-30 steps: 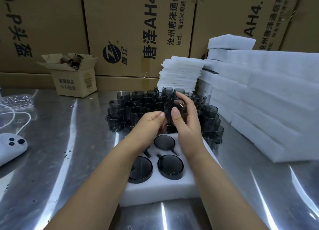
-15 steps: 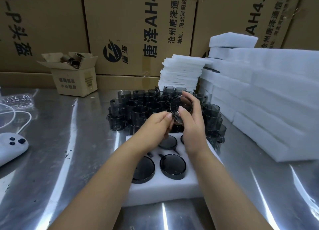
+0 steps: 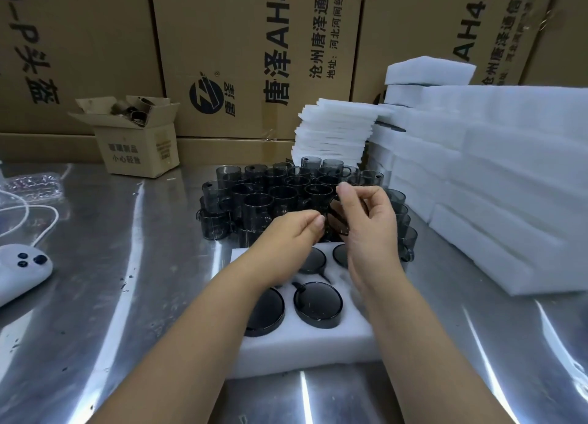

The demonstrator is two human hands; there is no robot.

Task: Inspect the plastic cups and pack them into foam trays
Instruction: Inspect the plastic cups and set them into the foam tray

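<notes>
A dark smoky plastic cup [image 3: 339, 220] is held above the far end of a white foam tray [image 3: 305, 344]. My right hand [image 3: 369, 229] grips the cup with its fingers around the body. My left hand [image 3: 292, 232] pinches the cup's left side with fingertips. The cup is tilted and mostly hidden between the two hands. Several dark cups sit upside down in the tray's holes, such as one at the front [image 3: 318, 304]. A crowd of loose upright cups [image 3: 270, 194] stands just behind the tray.
Stacks of white foam trays [image 3: 496, 181] rise at the right, with a thinner foam pile [image 3: 334, 130] behind the cups. A small open carton [image 3: 136, 137] sits back left. A white device [image 3: 22, 271] and cable lie at left. Large cardboard boxes [image 3: 254, 48] wall the back.
Both hands have lowered the cup slightly and turned it; its round bottom no longer faces me. The right hand's fingers now curl over its top.
</notes>
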